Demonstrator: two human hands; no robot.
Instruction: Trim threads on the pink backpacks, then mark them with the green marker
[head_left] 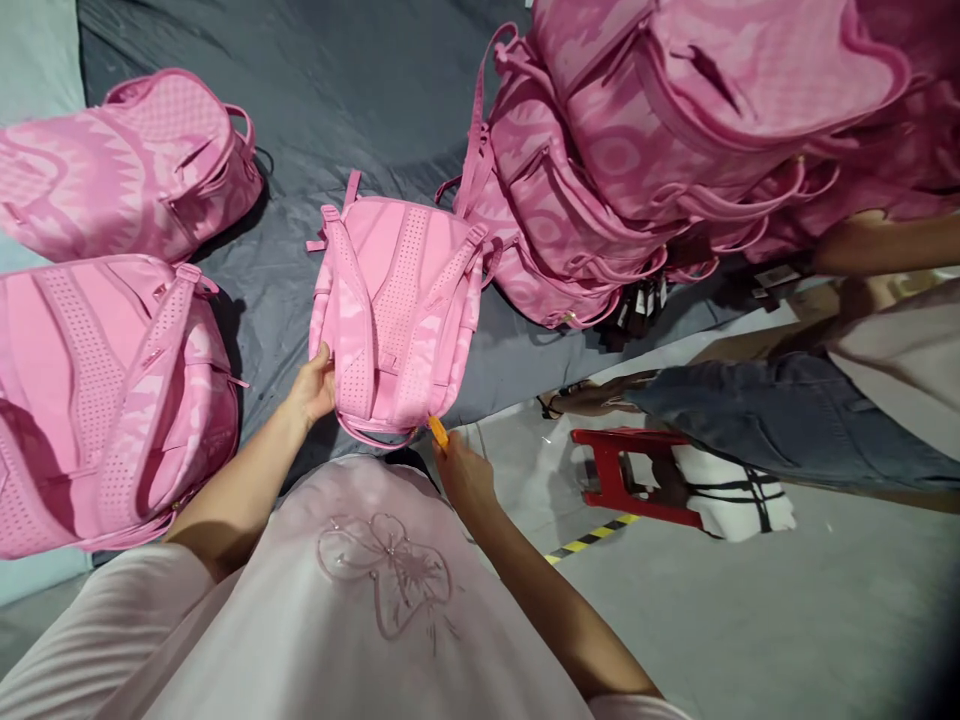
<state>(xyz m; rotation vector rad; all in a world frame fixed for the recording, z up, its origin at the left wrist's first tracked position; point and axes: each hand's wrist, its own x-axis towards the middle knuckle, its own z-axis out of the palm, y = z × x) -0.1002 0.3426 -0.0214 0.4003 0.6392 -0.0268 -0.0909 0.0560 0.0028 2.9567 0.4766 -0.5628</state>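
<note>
A pink backpack (396, 290) lies straps-up in front of me, its perforated back panel and two shoulder straps facing me. At its lower left side, my left hand (316, 388) grips the edge, thumb on top and the other fingers partly hidden. My right hand (463, 475) is closed around a small orange-handled tool (439, 433) whose tip meets the backpack's lower right corner. The tip is too small to make out, so I cannot tell the tool's exact kind.
Pink backpacks are piled at the right (585, 170); a backpack (142, 165) and another backpack (97, 400) lie left on the grey cloth (315, 90). A co-worker in denim shorts (787, 415) stands right, beside a red stool (611, 470). Striped tape (592, 540) marks the floor.
</note>
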